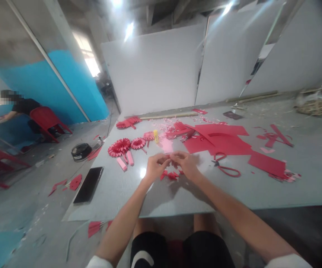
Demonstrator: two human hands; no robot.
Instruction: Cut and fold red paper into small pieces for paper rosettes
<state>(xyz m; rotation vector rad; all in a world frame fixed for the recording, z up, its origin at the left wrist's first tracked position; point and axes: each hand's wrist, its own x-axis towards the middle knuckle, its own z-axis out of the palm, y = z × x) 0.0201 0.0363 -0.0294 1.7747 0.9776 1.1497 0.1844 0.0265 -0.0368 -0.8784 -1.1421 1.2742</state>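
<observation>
My left hand [157, 166] and my right hand [186, 163] meet over the table, fingertips pinched together on a small piece of red paper [169, 156], mostly hidden by the fingers. Just below them several small folded red paper pieces [173, 175] lie on the tabletop. Beyond my fingertips is a sheet of light pink paper [166, 144]. Red-handled scissors [225, 166] rest with handles spread to the right of my right hand. Farther left lie pleated red paper rosettes [118, 147] and two pink paper strips [122, 164]. A small yellow object [156, 136] stands near them.
Red paper sheets [228, 144] and scraps cover the back middle of the table [261, 195]; a red rectangle [267, 163] lies right. A black phone [88, 185] rests by the left edge. A person [28, 106] sits at far left, on a red chair [47, 120].
</observation>
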